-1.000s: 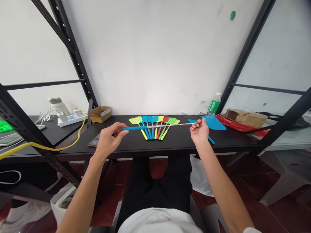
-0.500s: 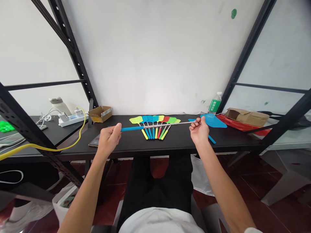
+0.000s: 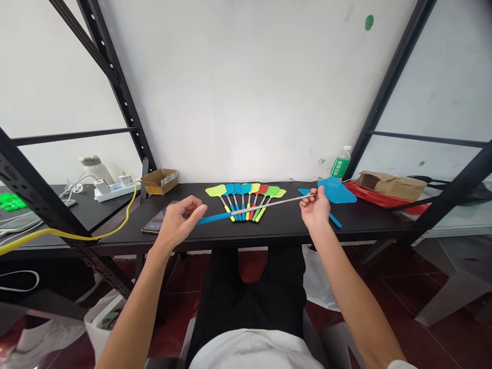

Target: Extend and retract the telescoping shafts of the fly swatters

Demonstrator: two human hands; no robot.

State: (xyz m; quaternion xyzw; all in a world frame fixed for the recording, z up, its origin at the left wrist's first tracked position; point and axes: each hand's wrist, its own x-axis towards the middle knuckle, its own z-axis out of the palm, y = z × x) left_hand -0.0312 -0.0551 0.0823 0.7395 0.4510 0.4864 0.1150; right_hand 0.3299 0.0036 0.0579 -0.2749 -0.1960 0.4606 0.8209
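Observation:
A blue fly swatter with an extended metal shaft stretches between my hands above the desk. My right hand pinches the shaft close to its blue mesh head. At the other end, my left hand is loosened, with a gap between thumb and curled fingers. The end of the blue handle lies by the left thumb, partly hidden by the hand. Behind the shaft, several shorter swatters in yellow, blue, red and green lie fanned out on the desk. Another blue swatter lies under my right hand, mostly covered.
On the black desk stand a small cardboard box and, far right, a green-labelled bottle. A tablet-like device lies behind my left hand. A yellow cable crosses at left. A red bag with brown packaging lies at right.
My left hand has loosened its grip on the blue handle, and its fingers have opened. The handle end has dipped, so the swatter now slants down to the left. My right hand keeps its pinch.

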